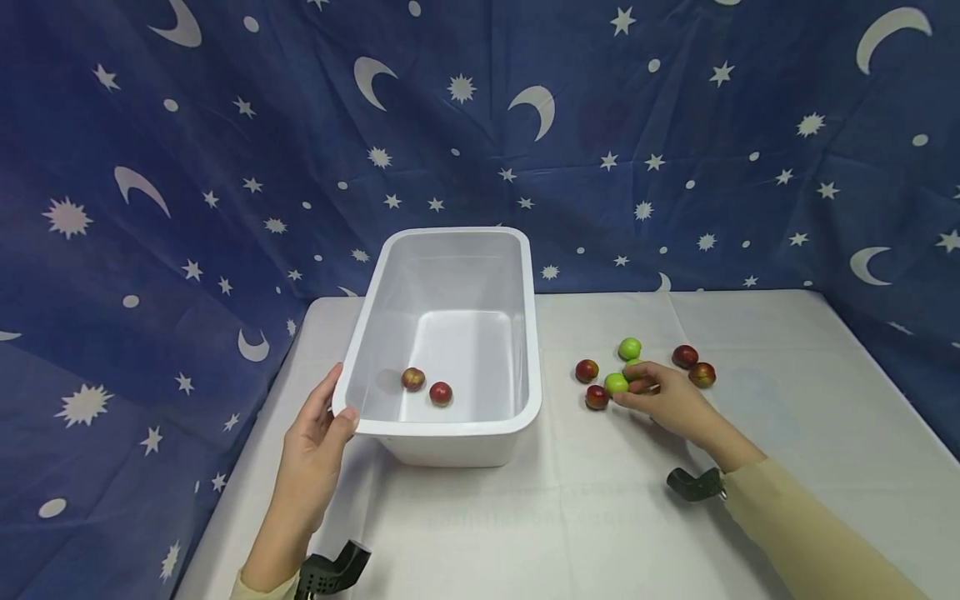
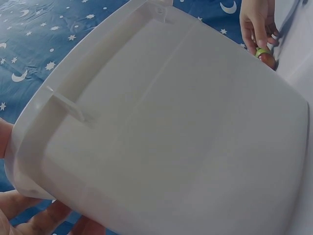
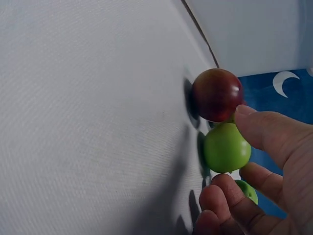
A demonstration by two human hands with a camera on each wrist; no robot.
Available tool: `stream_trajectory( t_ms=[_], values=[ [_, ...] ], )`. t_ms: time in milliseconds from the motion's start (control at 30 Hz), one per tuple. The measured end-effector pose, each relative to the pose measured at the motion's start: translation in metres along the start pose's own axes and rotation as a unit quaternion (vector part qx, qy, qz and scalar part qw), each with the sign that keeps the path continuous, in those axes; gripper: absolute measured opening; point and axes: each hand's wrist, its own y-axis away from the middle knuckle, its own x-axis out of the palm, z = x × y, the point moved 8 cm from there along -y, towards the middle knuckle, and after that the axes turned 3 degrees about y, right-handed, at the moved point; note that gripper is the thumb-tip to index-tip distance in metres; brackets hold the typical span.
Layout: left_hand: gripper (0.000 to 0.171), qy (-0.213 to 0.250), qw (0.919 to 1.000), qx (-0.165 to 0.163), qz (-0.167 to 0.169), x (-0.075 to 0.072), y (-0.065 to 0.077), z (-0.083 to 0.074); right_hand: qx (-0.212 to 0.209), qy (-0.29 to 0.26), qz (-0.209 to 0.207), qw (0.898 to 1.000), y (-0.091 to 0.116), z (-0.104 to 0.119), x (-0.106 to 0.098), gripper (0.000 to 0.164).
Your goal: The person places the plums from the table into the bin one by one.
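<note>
My left hand (image 1: 311,454) grips the near left corner of a white plastic tub (image 1: 457,427), thumb on the rim and fingers along the outer side. Inside the tub lie two red plums, one mottled (image 1: 412,379) and one darker (image 1: 441,393). On the right, my right hand (image 1: 671,404) pinches a small round green fruit (image 3: 227,148) low at the table, its thumb and fingers on opposite sides. A dark red plum (image 3: 217,95) sits right beside that fruit. Another green fruit (image 3: 247,191) shows partly behind the fingers in the right wrist view.
Beyond the right hand are a green fruit (image 1: 630,348) and a red plum (image 1: 587,371). Two more red plums (image 1: 685,357) lie to its right. A white cloth covers the table (image 1: 480,533). Blue star-and-moon fabric (image 1: 465,158) hangs behind and at the left.
</note>
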Motion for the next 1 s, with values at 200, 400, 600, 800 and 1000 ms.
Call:
stream_trajectory(
  t_ms=[200,400,600,800,1000],
  values=[
    [0.053,-0.002,1.0,0.002,0.0,0.0,-0.0003,-0.0009,-0.004,0.01,0.0,1.0,-0.003,0.0008,0.0052,0.065],
    [0.053,0.001,1.0,0.002,0.003,0.0009,-0.0009,-0.0016,-0.012,0.042,-0.017,0.999,-0.0044,0.0043,0.0044,0.062],
    [0.053,-0.003,1.0,0.002,0.001,0.0004,-0.0004,-0.0014,-0.016,0.05,-0.019,0.998,-0.0053,0.0066,0.0046,0.059],
    [0.054,-0.002,1.0,-0.001,0.0,0.0013,0.0,-0.0003,-0.021,0.052,-0.022,0.998,-0.0046,0.007,0.0046,0.054],
    [0.053,-0.009,1.0,0.001,-0.002,0.0007,0.0007,-0.001,-0.022,0.049,-0.018,0.998,-0.0053,0.0088,0.0062,0.045]
  ],
)
